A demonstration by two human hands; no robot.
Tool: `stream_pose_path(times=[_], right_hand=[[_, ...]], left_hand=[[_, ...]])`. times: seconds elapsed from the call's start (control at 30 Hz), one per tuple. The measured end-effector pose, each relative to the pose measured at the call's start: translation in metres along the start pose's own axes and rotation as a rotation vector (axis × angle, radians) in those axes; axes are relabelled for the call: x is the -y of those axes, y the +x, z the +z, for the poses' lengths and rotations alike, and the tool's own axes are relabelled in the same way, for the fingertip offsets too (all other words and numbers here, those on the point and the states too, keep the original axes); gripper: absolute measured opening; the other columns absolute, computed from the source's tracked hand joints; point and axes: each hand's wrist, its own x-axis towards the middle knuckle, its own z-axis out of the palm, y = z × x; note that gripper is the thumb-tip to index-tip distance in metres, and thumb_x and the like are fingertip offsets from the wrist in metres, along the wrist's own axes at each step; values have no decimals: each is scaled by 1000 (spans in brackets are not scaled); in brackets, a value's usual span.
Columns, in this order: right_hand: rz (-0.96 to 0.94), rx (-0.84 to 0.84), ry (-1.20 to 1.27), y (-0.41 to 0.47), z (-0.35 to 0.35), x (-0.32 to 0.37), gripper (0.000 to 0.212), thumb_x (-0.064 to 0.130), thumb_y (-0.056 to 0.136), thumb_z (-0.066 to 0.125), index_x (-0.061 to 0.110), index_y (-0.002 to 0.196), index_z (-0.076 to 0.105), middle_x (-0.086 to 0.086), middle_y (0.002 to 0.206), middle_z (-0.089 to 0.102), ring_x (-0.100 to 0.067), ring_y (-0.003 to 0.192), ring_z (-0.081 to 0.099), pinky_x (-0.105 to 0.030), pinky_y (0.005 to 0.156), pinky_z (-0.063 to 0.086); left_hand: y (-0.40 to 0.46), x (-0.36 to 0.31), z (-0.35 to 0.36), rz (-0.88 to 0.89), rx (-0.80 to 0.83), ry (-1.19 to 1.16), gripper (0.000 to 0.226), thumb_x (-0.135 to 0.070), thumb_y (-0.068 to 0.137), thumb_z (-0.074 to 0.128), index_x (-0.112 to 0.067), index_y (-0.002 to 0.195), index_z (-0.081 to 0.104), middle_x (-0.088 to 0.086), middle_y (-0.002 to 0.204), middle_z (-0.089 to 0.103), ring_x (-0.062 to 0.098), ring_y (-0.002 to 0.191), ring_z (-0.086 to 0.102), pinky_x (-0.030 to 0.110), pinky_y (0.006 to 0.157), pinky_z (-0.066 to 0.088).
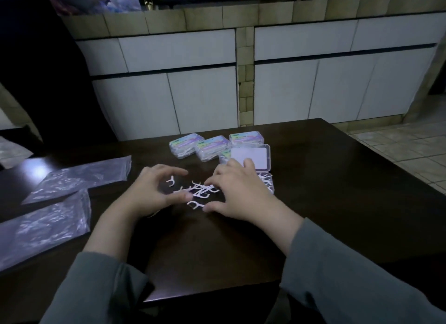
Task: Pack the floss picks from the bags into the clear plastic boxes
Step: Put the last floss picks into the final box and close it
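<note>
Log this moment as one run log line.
left hand: open, by loose floss picks | right hand: open, over picks | open box: partly filled | closed boxes: three

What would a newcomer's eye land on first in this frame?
First, the two hands, left hand and right hand, hovering with fingers spread around a loose pile of white floss picks in the middle of the dark table. Next, the closed clear plastic boxes just beyond the pile, and the plastic bags lying at the table's left.
</note>
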Motion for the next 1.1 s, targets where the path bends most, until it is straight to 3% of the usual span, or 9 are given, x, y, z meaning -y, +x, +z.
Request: stream_pose_path(times=[0.1,0.17,0.33,0.4,0.5,0.67,0.8,0.9,1.1], right_hand=[[6,157,-119,21,3,8,76,72,78,56,24,136,53,0,132,52,-22,126,35,-48,103,23],[25,268,-138,34,2,6,81,76,76,55,22,136,53,-1,134,53,-24,129,34,-50,105,21],[66,311,-36,49,0,-1,67,67,80,60,31,136,54,3,129,58,-21,127,39,-41,101,23],[82,288,37,49,4,-1,54,60,85,61,33,132,58,6,126,61,-19,122,43,-38,95,24],[91,213,31,49,10,4,35,51,90,59,35,121,67,8,120,65,-17,117,46,-38,97,23],[72,98,-29,51,15,10,24,47,91,59,32,105,72,6,109,67,-17,110,47,-39,96,23],[72,115,-91,50,19,12,27,44,95,53,27,112,65,1,118,62,-21,116,45,-42,98,24],[63,131,-145,50,21,15,30,42,98,48,21,115,62,-2,122,60,-24,119,45,-45,105,21],[70,115,-180,51,20,19,19,26,98,52,24,113,64,-3,114,64,-23,116,47,-46,104,20]], left_hand=[[-11,26,-12,-130,71,36,94,-90,23,69,-53,109,57,-10,120,52,14,119,49,41,105,42],[-15,32,-16,-184,102,24,101,-83,27,74,-44,119,60,-10,115,53,12,113,51,32,103,41],[-16,33,-15,-256,9,-49,46,-43,61,85,-40,103,67,-15,98,63,8,98,60,24,82,46],[-14,31,-13,-247,-6,-40,34,-39,67,84,-42,97,67,-15,94,63,2,91,58,17,71,42],[-9,25,-7,-227,-24,0,26,-39,70,82,-38,95,73,-15,91,64,0,86,56,17,68,40],[-11,18,-3,-197,-51,43,8,-38,78,77,-40,78,69,-17,87,64,0,81,56,13,61,39],[-10,18,2,-144,-97,152,7,-40,84,70,-39,78,67,-13,91,58,4,86,54,18,69,43],[-5,19,6,-144,-126,226,9,-42,89,63,-34,91,68,-11,98,55,10,96,52,28,83,47],[-4,20,10,-177,-192,251,17,-38,92,60,-26,99,69,-6,98,63,13,92,55,33,80,49]])
